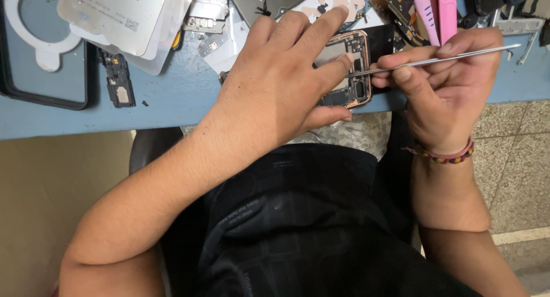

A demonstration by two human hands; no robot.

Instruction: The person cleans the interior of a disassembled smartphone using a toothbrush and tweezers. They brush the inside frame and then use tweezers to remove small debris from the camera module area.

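An opened phone with a copper-coloured frame lies near the front edge of the blue table, its circuit boards showing. My left hand rests flat over it and pins it down, fingers spread across its upper part. My right hand pinches a thin metal pair of tweezers, whose tips point left into the phone's inside near my left index finger. A braided bracelet circles my right wrist.
A dark phone case with a white ring lies at the far left. Silver metal sheets, a small black board and loose phone parts crowd the back. Pink tools stand at the upper right. My dark-clothed lap sits below the table.
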